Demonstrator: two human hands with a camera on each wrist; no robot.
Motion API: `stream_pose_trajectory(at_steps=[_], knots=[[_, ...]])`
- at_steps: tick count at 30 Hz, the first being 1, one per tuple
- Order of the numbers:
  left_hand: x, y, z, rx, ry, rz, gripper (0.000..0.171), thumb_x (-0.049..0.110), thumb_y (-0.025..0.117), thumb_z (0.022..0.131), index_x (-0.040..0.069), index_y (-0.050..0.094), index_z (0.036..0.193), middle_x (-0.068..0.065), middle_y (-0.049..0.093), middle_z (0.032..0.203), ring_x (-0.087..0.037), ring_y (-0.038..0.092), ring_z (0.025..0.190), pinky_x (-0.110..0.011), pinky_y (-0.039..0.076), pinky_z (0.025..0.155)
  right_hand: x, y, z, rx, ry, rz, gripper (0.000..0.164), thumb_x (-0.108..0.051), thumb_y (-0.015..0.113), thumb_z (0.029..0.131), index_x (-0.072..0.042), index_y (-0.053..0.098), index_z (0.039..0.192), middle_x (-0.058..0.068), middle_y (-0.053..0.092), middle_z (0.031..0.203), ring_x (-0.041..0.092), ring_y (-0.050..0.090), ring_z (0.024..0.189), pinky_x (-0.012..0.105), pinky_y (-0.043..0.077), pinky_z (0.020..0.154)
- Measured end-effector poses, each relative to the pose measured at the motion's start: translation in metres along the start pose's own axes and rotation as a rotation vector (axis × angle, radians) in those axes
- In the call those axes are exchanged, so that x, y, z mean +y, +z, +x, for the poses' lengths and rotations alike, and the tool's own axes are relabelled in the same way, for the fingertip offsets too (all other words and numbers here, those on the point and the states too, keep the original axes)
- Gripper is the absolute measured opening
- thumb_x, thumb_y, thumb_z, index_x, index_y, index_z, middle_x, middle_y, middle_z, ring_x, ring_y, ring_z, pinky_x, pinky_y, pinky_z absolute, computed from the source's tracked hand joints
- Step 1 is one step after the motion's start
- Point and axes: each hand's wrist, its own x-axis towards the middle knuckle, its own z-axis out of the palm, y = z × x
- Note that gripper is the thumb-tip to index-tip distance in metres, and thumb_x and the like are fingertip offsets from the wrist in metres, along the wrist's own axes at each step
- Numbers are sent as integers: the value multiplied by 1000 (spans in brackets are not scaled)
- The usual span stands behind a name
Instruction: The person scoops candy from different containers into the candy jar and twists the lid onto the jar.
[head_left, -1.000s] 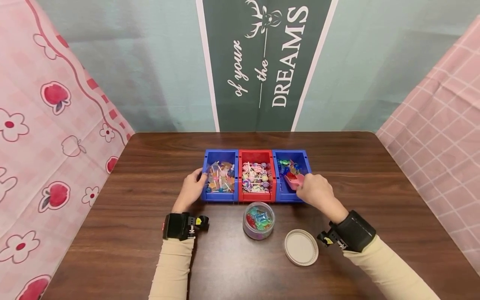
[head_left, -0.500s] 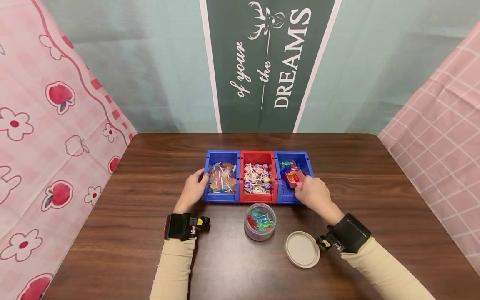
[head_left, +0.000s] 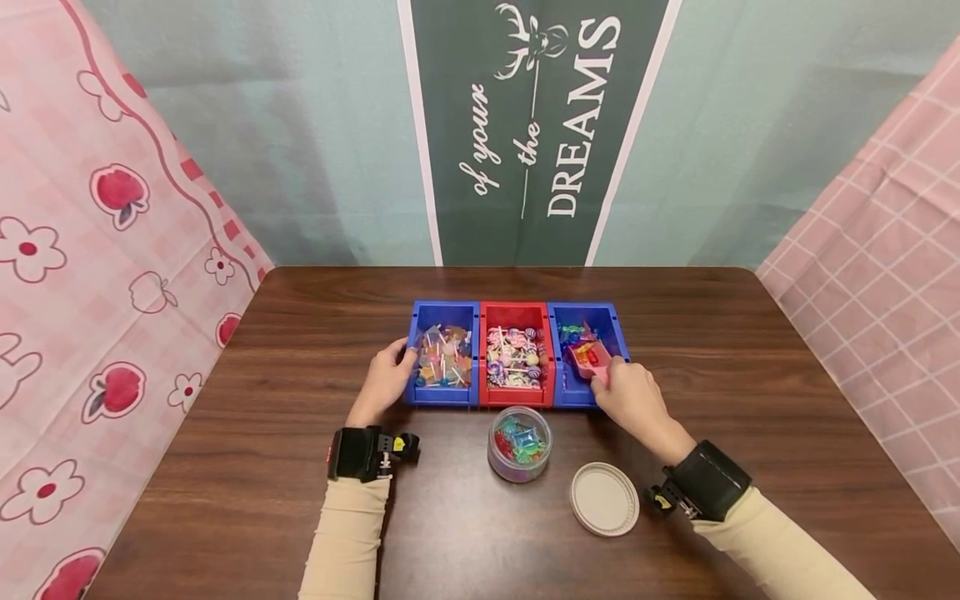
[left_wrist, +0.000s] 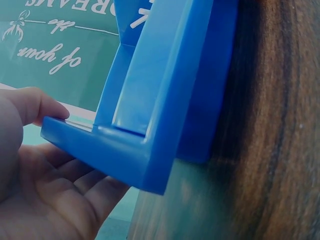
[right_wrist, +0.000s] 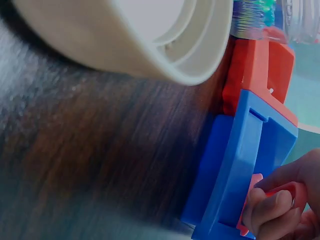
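In the head view my left hand [head_left: 386,379] grips the side wall of the left blue bin [head_left: 444,398], which holds star-shaped pieces and small lollipops. The left wrist view shows the thumb over the bin's rim [left_wrist: 95,142] and the fingers under it. My right hand [head_left: 637,402] holds a pink scoop [head_left: 597,372] by its handle, inside the right blue bin [head_left: 573,395]. Red and yellow wrapped candies [head_left: 591,353] lie in the scoop; blue and green ones [head_left: 573,333] lie behind it. In the right wrist view, curled fingers [right_wrist: 272,210] wrap the scoop's handle.
Between the blue bins stands a red bin [head_left: 516,397] of swirled lollipops. In front is a clear round jar [head_left: 519,467] with wrapped candies; its pale lid [head_left: 604,498] lies to the right on the wooden table [head_left: 480,550]. Cloths hang behind and on both sides.
The scoop has come up through the candies and now carries red and yellow ones. My right hand has turned slightly, its wrist shifting right. My left hand keeps its grip on the bin.
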Motion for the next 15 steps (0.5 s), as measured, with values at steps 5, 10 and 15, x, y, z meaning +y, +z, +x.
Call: stream_pose_trajectory(at_steps=[5, 10, 15], knots=[[0, -2, 0, -2, 10, 5, 47, 18, 42, 97, -7, 43, 136, -29, 54, 129, -33, 53, 106, -53, 42, 101, -4, 0, 3, -19, -4, -47, 24, -11, 63, 79, 4, 51, 65, 23, 57, 57, 32, 53, 50, 48, 50, 44], [0, -2, 0, -3, 14, 4, 46, 17, 42, 97, -7, 43, 136, -28, 55, 128, -33, 53, 106, -52, 43, 101, -3, 2, 3, -13, -12, -65, 24, -11, 64, 79, 3, 51, 64, 23, 57, 57, 34, 54, 51, 51, 51, 46], [0, -1, 0, -6, 11, 3, 46, 18, 42, 97, -7, 43, 136, -28, 54, 129, -33, 53, 107, -52, 43, 100, 1, 5, -2, 35, -33, -48, 24, -12, 65, 79, 6, 52, 71, 20, 55, 55, 34, 55, 51, 50, 51, 46]])
